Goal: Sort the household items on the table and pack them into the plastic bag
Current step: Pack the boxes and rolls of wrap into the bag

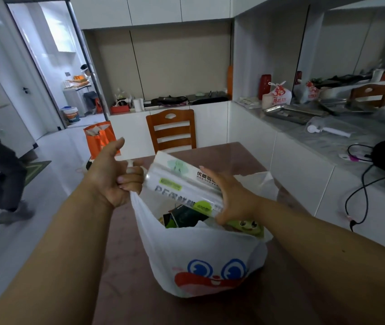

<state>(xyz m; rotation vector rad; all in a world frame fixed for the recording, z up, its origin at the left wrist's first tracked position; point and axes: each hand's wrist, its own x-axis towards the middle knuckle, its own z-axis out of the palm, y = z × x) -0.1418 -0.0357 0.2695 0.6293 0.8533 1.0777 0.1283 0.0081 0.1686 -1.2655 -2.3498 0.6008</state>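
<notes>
Above the plastic bag (200, 256) on the table (125, 299): left hand (114, 174), fingers pinching the bag's handle, mouth open. Over that mouth, boxes (184, 184) gripped by right hand (233, 195), fingers wrapped around them. Best lowered end-first beside the packets (186, 216) inside the bag, handle kept taut.

White plastic bag (200, 249) with blue-eyed red cartoon, reddish-brown table (125, 289), orange-brown chair (171, 131)
</notes>
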